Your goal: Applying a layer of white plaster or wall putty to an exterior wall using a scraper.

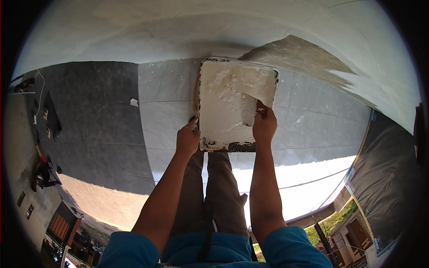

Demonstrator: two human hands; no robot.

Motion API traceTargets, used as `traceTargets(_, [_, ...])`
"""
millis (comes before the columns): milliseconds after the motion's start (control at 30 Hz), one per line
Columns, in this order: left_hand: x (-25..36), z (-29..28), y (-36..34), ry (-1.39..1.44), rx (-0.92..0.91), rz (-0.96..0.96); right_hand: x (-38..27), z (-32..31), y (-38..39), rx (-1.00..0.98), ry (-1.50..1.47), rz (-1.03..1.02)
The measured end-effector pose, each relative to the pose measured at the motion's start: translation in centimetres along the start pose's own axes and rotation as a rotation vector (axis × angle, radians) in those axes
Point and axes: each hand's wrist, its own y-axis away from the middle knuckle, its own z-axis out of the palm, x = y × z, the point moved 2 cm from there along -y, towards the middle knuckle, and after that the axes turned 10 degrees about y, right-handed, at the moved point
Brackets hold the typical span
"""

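Note:
A black rectangular board [241,147], thickly coated with white plaster paste [223,89], is held in front of me above the floor. My left hand [188,137] is closed on its lower left edge; part of those fingers is hidden behind the board. On the right side, my right hand [265,124] grips a putty knife, its fingers wrapped round the handle. The flat putty knife blade [248,109] lies against the paste, pointing left. A smear of paste marks the right fingers. Along the board's left side shows a thin tan strip [195,91], which I cannot identify.
Ahead rises a pale wall [156,38] with a grey-brown patch [308,58]. Light grey sheeting [165,89], spotted white, covers the floor below. Dark flooring [98,107] on the left bears a small white object [134,102]. Black plastic sheeting [389,169] hangs at right.

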Motion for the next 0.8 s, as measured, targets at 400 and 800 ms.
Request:
traceTargets(400, [-0.3,-0.3,0.4,-0.073,0.066,0.058,-0.5,-2.4,2.5,-0.025,-0.931,0.171])
traceTargets(800, [-0.1,-0.3,0.3,-0.028,0.057,0.060,-4.3,-2.3,2.7,0.153,0.186,-0.144])
